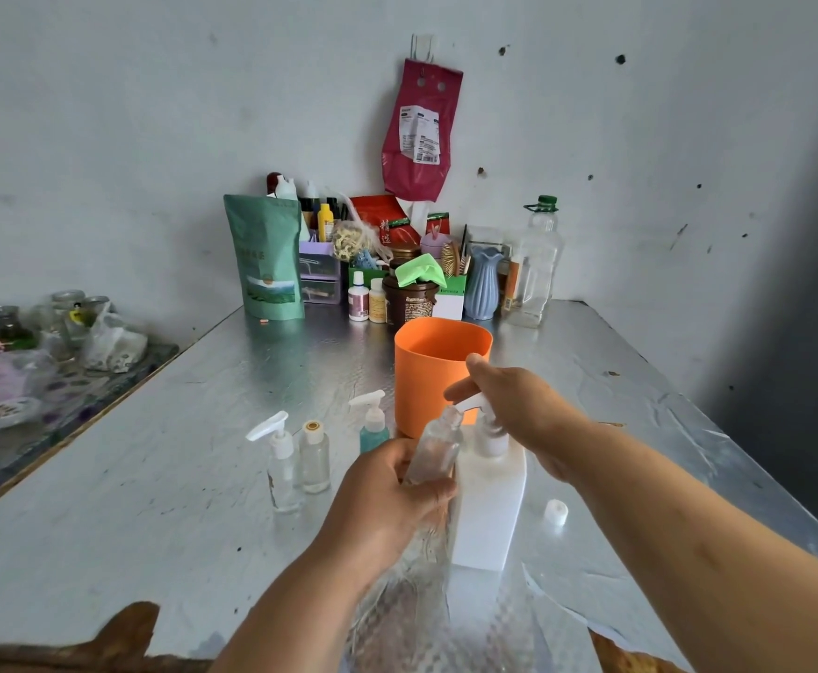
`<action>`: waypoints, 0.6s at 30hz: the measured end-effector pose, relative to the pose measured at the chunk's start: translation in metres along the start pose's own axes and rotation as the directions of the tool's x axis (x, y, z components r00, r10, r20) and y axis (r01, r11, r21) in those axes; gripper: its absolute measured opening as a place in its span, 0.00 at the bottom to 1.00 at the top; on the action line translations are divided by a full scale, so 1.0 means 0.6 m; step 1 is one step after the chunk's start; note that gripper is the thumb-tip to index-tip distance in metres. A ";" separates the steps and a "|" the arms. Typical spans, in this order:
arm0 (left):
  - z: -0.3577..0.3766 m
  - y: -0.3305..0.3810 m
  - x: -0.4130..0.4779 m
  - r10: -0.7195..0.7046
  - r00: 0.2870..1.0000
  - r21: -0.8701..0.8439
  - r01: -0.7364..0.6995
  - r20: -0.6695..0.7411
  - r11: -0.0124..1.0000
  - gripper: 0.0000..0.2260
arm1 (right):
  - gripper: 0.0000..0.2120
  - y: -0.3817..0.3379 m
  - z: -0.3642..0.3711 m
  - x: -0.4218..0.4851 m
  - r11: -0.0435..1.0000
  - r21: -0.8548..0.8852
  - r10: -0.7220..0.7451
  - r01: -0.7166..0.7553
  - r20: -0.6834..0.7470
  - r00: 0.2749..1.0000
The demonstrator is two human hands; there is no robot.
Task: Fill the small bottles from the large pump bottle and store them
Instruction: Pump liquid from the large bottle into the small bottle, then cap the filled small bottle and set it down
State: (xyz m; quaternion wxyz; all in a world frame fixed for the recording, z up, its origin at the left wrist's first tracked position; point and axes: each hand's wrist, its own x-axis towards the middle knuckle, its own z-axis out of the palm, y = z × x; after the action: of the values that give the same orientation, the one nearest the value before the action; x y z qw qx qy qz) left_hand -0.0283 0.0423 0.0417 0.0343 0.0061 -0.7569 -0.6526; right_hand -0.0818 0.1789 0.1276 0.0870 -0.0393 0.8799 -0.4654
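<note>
A large white square pump bottle (489, 507) stands on the foil-covered table (203, 478). My right hand (518, 410) rests on its pump head, whose spout points left. My left hand (387, 493) holds a small clear bottle (438, 446) tilted, its open neck right under the spout. Left of it stand a clear pump bottle (281, 463), a clear capped bottle (315, 456) and a teal pump bottle (373, 427). A loose white cap (556, 511) lies to the right of the large bottle.
An orange tub (438, 369) stands just behind the large bottle. Bottles, a green pouch (266, 257), a blue vase (484, 281) and a tall clear bottle (535, 264) crowd the back wall. A lower side table with jars (57, 332) sits at the left.
</note>
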 end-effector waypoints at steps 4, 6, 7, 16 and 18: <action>0.000 -0.001 -0.002 -0.004 1.000 0.012 0.004 0.003 1.000 0.10 | 0.27 0.005 -0.001 0.004 1.000 0.030 -0.002 0.002 0.000 1.000; -0.001 0.001 -0.004 -0.008 1.000 -0.003 0.008 0.015 1.000 0.10 | 0.28 0.010 0.001 0.006 0.998 0.058 -0.010 0.011 -0.015 1.000; -0.001 0.002 -0.005 -0.013 1.000 -0.008 0.013 0.022 1.000 0.10 | 0.28 0.013 0.002 0.008 0.997 0.081 -0.020 0.022 -0.025 0.999; -0.002 0.002 -0.009 -0.074 0.995 -0.076 0.079 0.067 0.994 0.07 | 0.38 0.041 0.010 0.019 0.946 0.294 -0.105 0.136 -0.119 0.987; -0.001 0.000 -0.010 -0.079 0.995 -0.092 0.085 0.067 0.992 0.06 | 0.37 0.045 0.008 0.013 0.929 0.335 -0.123 0.156 -0.119 0.985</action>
State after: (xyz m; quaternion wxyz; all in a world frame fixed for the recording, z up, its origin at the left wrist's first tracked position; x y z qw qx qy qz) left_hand -0.0223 0.0423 0.0414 -0.0164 0.0150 -0.7250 -0.6884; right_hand -0.0883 0.1889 0.1020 0.0167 -0.0635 0.7833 -0.6182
